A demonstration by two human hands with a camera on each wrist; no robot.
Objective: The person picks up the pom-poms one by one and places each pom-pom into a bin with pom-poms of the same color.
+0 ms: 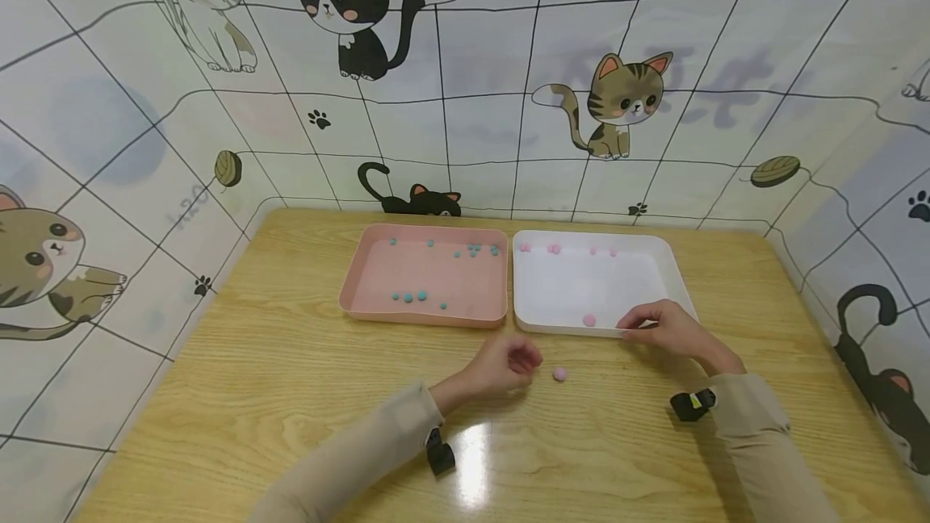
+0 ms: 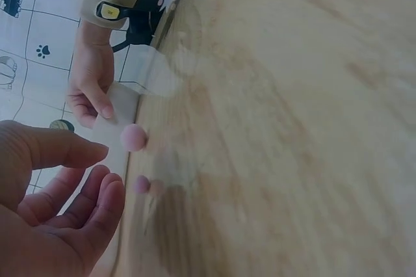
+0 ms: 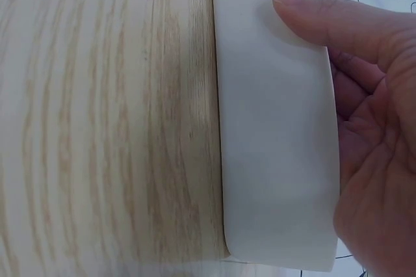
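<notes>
My left hand (image 1: 504, 365) hovers over the table just left of a small pink ball (image 1: 559, 374). Its fingers are loosely curled, with a gap between thumb and fingertips and nothing held. With my right hand (image 1: 668, 331) I pinch the front wall of a white tray (image 1: 603, 331), near its right corner. In the right wrist view the thumb (image 3: 305, 17) presses the outside of that wall, while the other fingers are partly hidden behind it. Inside the tray, another pink ball (image 1: 589, 320) lies near the front wall, and several small pink pieces (image 1: 555, 248) lie along the back.
Left of the white tray stands a pink tray (image 1: 429, 318) holding several small teal balls (image 1: 408, 297), some near the front and others toward the back. Both trays sit side by side on the wooden table (image 1: 291, 361). A cat-print curtain (image 1: 487, 127) borders the table's back and sides.
</notes>
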